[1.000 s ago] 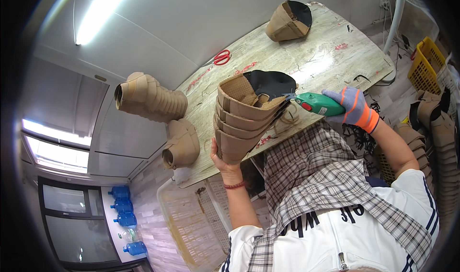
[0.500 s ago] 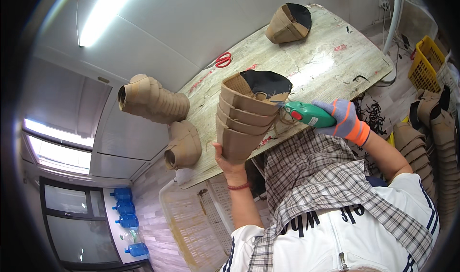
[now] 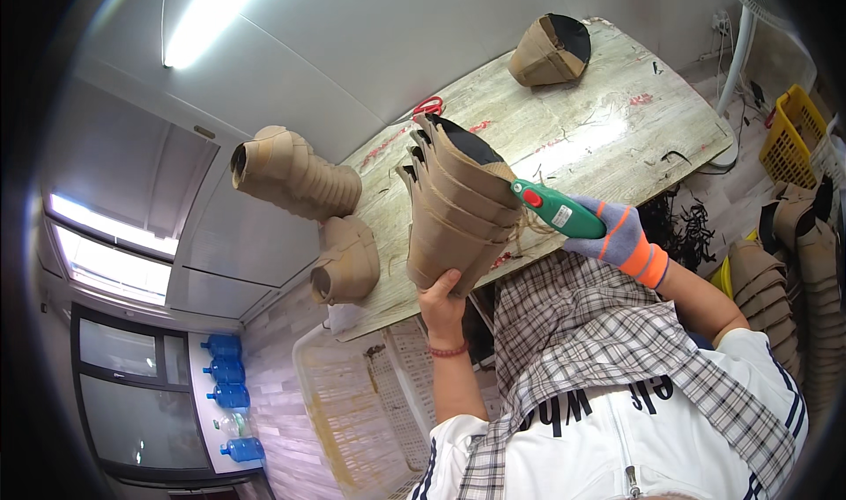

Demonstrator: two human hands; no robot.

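My bare left hand grips the narrow bottom of a stack of nested tan cone-shaped pieces. Black lining shows at their upper rims, and the stack tilts above the table's near side. A grey and orange glove covers my right hand, which is closed round a green handheld power tool with a red button. The tool's front end meets the right rim of the stack; its tip is hidden there. Loose brown strands hang beside that rim.
On the pale wood-look table lie red-handled scissors, another tan cone and dark scraps. More tan stacks stand at the left edge and at right. A yellow basket and a white crate flank the table.
The stack has turned in my left hand, so its rims now face up and left. My left thumb has shifted across the stack's lower side. The tool stays at the right rim.
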